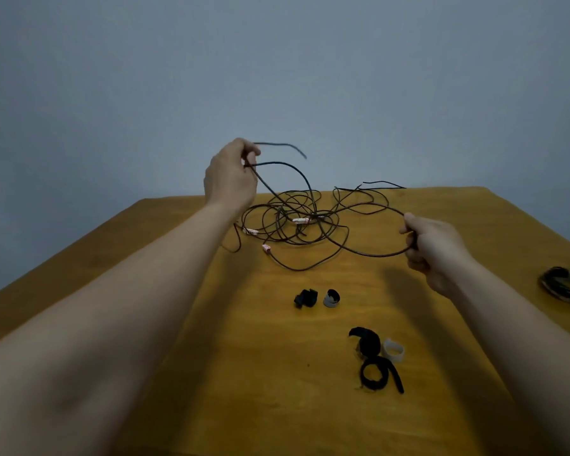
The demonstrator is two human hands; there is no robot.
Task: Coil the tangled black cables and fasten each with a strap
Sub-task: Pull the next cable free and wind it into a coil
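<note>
Straps [374,373] lie near, unused. One coil [565,284] at right looks done. Left hand [231,176], raised, and right hand [431,248] each pinch strands of the far tangle [290,218]; most coiling remains.

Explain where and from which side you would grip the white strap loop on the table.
Probably pinch the white strap loop by its right wall, one fingertip inside the open ring, coming from above-right; a black strap crowds its left.
</note>
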